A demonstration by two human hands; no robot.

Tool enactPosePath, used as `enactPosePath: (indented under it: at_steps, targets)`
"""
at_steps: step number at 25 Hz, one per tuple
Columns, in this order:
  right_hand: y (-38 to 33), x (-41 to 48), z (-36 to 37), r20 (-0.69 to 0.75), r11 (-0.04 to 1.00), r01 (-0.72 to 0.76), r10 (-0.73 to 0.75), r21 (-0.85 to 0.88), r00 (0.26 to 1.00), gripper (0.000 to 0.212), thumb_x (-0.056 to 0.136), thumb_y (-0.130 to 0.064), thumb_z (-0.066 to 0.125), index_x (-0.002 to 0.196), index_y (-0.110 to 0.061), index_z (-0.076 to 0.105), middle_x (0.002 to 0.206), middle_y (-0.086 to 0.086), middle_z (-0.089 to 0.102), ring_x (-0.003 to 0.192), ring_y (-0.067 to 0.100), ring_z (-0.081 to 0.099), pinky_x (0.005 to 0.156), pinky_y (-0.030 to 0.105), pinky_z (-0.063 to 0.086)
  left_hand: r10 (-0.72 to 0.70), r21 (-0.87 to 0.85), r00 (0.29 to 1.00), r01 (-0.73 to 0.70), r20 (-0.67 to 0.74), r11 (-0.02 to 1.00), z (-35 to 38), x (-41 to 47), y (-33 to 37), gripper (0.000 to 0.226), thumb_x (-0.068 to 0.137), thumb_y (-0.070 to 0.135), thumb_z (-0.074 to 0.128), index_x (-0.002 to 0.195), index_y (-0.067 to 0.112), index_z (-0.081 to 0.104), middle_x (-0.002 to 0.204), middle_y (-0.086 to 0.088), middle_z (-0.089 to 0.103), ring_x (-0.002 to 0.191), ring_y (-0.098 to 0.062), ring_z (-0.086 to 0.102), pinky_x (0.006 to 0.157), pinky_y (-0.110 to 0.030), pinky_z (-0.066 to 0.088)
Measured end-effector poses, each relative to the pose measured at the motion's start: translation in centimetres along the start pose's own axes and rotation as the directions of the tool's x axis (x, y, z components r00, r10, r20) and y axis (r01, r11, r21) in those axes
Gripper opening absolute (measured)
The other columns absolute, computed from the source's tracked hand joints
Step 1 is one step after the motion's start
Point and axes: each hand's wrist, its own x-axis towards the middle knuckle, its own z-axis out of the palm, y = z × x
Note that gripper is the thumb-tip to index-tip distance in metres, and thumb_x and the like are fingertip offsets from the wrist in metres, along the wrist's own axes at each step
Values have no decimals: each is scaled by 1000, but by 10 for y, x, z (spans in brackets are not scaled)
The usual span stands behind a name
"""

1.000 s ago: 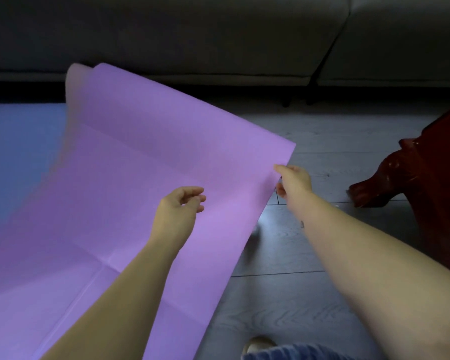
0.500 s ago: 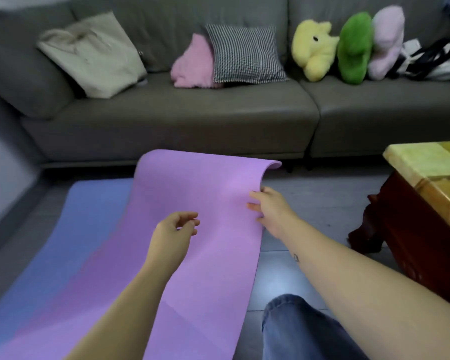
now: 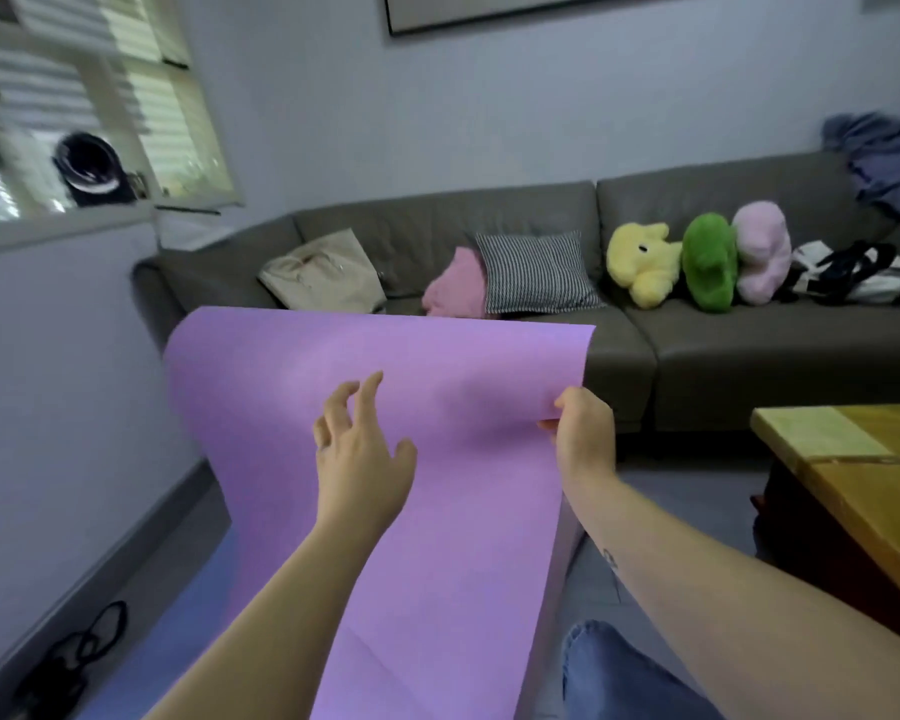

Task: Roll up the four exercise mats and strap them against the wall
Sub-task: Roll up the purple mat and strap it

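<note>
Nearest the camera on my feed, a knee in blue jeans (image 3: 611, 672) shows at the bottom right, just right of the purple mat (image 3: 411, 563). The mat is unrolled and lifted. Its lower part runs off the near edge of the view, and its far end is raised in front of the sofa (image 3: 749, 356). To the left a blue mat (image 3: 198, 605) lies flat on the floor, partly under the purple one. Further left, near the wall, some black straps (image 3: 84, 646) lie on the floor.

Midway up, my left hand (image 3: 359, 459) hovers over the mat's face. Its fingers are spread and loosely bent and grip nothing. I cannot tell whether they touch the sheet. My right hand (image 3: 583, 433) pinches the mat's right edge just below its far corner, with the fingers curled round the edge.

On the right a wooden table (image 3: 853, 485) stands near the sofa. On the sofa, from left to right, I see a beige bag (image 3: 323, 272), a pink cushion (image 3: 455, 285), a striped pillow (image 3: 536, 272), a yellow plush toy (image 3: 640, 262), a green one (image 3: 707, 262) and a pale pink one (image 3: 759, 252).
</note>
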Motion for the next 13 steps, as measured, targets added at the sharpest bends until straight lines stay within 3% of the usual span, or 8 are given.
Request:
enactPosePath:
  at_steps: [2, 6, 13]
  targets:
    - [-31, -12, 2, -21, 995, 74, -73, 62, 997, 10, 66, -21, 40, 65, -12, 42, 69, 7, 43, 70, 21, 40, 61, 31, 33, 95, 180, 995, -87, -40, 980, -28, 3, 23, 82, 85, 21, 60, 150, 29, 10, 151, -3, 6, 134, -28, 12, 113, -45, 16]
    - [-99, -29, 5, -28, 951, 288, -287, 110, 958, 15, 66, -20, 39, 55, -20, 30, 57, -1, 34, 59, 17, 30, 57, 31, 27, 240, 470, 967, -172, -89, 866, -85, 16, 50, 95, 83, 32, 63, 150, 31, -4, 151, -2, -11, 140, -28, -11, 113, -60, -2]
    - [-196, -36, 17, -86, 811, 580, -574, 78, 814, 21, 68, -18, 36, 52, -19, 22, 47, -10, 23, 47, 8, 20, 50, 28, 17, 280, 645, 951, -134, -128, 752, -204, 52, 79, 114, 75, 52, 69, 148, 32, -16, 148, -6, -3, 141, -34, -13, 109, -66, -6]
